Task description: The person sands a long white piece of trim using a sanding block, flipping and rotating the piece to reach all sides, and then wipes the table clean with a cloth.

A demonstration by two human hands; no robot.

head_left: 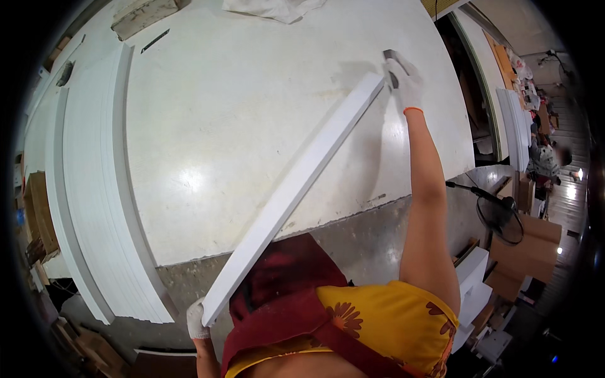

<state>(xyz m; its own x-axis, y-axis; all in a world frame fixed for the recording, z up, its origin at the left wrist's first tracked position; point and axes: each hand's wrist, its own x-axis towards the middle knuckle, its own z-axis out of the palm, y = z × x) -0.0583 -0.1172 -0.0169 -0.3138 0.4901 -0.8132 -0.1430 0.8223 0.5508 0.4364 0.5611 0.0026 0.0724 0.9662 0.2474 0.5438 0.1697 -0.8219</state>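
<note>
A long white board (302, 183), narrow like a strip of moulding, slants from near my waist at lower left up across the table. My left hand (196, 318), in a white glove, is closed around its near end, which sticks out past the table edge. My right hand (406, 82), gloved in white with an orange cuff, is just beyond the far end of the board. Its fingers are closed on a small dark grey block (389, 55), partly covered by the glove and slightly blurred. Whether the block touches the board I cannot tell.
Several long white boards (94, 189) lie side by side along the table's left. On the pale table (220, 126) are a worn block (144, 16), a thin dark tool (155, 41) and white cloth (277, 7). A black fan (499, 214) and cardboard boxes (526, 246) stand at right.
</note>
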